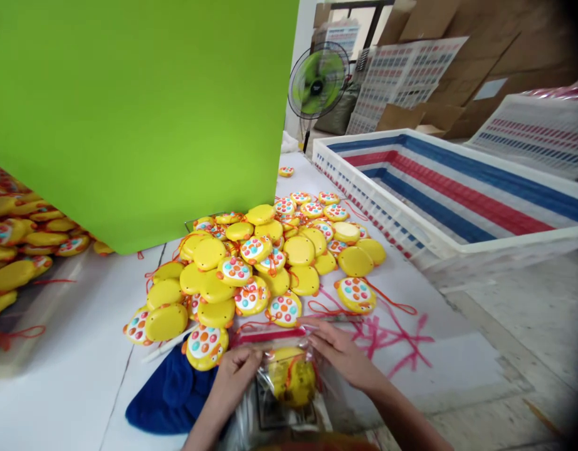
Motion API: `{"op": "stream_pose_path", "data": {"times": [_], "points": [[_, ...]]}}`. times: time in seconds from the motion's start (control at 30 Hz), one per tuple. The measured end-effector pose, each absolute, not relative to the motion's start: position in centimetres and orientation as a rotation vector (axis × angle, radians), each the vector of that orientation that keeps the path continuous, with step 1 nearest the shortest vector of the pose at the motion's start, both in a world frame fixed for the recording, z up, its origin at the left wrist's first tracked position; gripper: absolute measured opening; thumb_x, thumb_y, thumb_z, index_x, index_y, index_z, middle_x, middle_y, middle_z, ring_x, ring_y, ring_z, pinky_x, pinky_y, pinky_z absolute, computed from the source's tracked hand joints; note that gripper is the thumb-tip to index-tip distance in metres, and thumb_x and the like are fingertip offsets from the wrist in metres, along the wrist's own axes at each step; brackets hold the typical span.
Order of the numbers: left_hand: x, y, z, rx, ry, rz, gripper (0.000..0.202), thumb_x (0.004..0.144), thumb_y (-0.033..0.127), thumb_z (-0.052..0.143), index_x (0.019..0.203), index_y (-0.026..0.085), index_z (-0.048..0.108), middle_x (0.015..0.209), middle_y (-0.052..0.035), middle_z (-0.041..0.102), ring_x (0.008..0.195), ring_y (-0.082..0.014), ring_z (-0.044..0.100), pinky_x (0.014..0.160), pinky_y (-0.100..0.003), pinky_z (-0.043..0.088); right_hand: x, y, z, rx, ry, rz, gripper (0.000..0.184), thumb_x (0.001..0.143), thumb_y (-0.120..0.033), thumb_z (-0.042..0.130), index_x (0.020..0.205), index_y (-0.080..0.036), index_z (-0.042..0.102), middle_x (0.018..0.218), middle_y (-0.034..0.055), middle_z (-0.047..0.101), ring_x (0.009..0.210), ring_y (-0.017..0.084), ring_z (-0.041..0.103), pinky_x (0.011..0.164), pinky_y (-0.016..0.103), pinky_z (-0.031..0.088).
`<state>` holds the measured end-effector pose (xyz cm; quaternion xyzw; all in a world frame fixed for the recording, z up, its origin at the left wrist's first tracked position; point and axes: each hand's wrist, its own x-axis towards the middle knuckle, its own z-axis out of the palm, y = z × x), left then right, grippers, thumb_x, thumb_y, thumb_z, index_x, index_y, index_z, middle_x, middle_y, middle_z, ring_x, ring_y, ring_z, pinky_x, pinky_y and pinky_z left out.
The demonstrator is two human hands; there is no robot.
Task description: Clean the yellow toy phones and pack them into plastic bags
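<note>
My left hand (237,371) and my right hand (336,349) both grip a clear plastic zip bag (279,341) with a red strip along its top, low in the view. Inside the bag lies one yellow toy (293,378) with an orange cord. Both hands are closed on the bag's upper corners, left and right of the toy. Just beyond the bag, a heap of yellow round toys (265,263) with coloured buttons and orange cords spreads over the white table (73,388).
A blue cloth (169,394) lies left of my left hand. A white crate (439,188) with red and blue stripes stands at right. More yellow toys (21,244) pile at far left. A green panel (138,113) fills the upper left. A fan (318,80) stands behind.
</note>
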<state>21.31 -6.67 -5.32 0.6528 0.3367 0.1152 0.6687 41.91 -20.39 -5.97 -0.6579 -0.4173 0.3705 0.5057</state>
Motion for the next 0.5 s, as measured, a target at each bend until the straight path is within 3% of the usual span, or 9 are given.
{"op": "stream_pose_path", "data": {"times": [0.13, 0.2, 0.27, 0.3, 0.4, 0.5], "points": [[22.0, -6.8, -5.8, 1.626, 0.755, 0.281, 0.041, 0.081, 0.049, 0.054, 0.055, 0.018, 0.048, 0.061, -0.0010, 0.054, 0.061, -0.0149, 0.049, 0.059, -0.024, 0.039, 47.1, -21.7, -3.2, -1.792, -0.796, 0.410, 0.035, 0.086, -0.037, 0.054, 0.117, -0.022, 0.062, 0.076, 0.0035, 0.072, 0.060, 0.019, 0.065, 0.058, 0.035, 0.056], [22.3, -6.8, -5.9, 1.714, 0.791, 0.289, 0.027, 0.081, 0.040, 0.055, 0.065, 0.018, 0.054, 0.069, -0.0027, 0.058, 0.065, -0.0169, 0.052, 0.061, -0.025, 0.042, 49.6, -22.3, -1.5, -1.723, -0.504, -0.102, 0.043, 0.087, -0.036, 0.054, 0.129, -0.023, 0.051, 0.097, 0.0076, 0.071, 0.073, 0.020, 0.067, 0.072, 0.039, 0.056], [22.7, -6.8, -6.0, 1.840, 0.814, 0.281, 0.015, 0.079, 0.033, 0.055, 0.079, 0.018, 0.059, 0.077, -0.0047, 0.061, 0.069, -0.0190, 0.055, 0.064, -0.028, 0.044, 51.2, -22.6, -0.5, -1.620, -0.396, -0.354, 0.051, 0.090, -0.036, 0.050, 0.138, -0.026, 0.036, 0.119, 0.0113, 0.063, 0.088, 0.021, 0.067, 0.083, 0.043, 0.053], [22.9, -6.9, -5.9, 1.907, 0.818, 0.269, 0.014, 0.079, 0.030, 0.056, 0.085, 0.018, 0.060, 0.082, -0.0062, 0.062, 0.072, -0.0204, 0.057, 0.067, -0.029, 0.045, 51.6, -22.6, -0.6, -1.622, -0.399, -0.381, 0.052, 0.089, -0.036, 0.050, 0.138, -0.026, 0.035, 0.124, 0.0125, 0.060, 0.092, 0.022, 0.067, 0.086, 0.046, 0.051], [23.3, -7.1, -5.8, 2.070, 0.845, 0.195, 0.019, 0.079, 0.024, 0.054, 0.096, 0.019, 0.061, 0.098, -0.0106, 0.063, 0.086, -0.0257, 0.059, 0.075, -0.035, 0.045, 51.6, -22.0, -2.6, -1.844, -0.565, -0.252, 0.047, 0.081, -0.040, 0.058, 0.123, -0.020, 0.053, 0.120, 0.0172, 0.061, 0.104, 0.031, 0.062, 0.091, 0.056, 0.046], [23.6, -7.6, -5.5, 2.151, 0.890, 0.108, 0.022, 0.081, 0.023, 0.050, 0.101, 0.021, 0.060, 0.110, -0.0127, 0.060, 0.095, -0.0307, 0.059, 0.077, -0.039, 0.044, 50.4, -20.9, -6.4, -2.138, -0.787, -0.113, 0.051, 0.070, -0.043, 0.066, 0.108, -0.009, 0.064, 0.117, 0.0272, 0.059, 0.119, 0.044, 0.047, 0.100, 0.064, 0.032]]}}
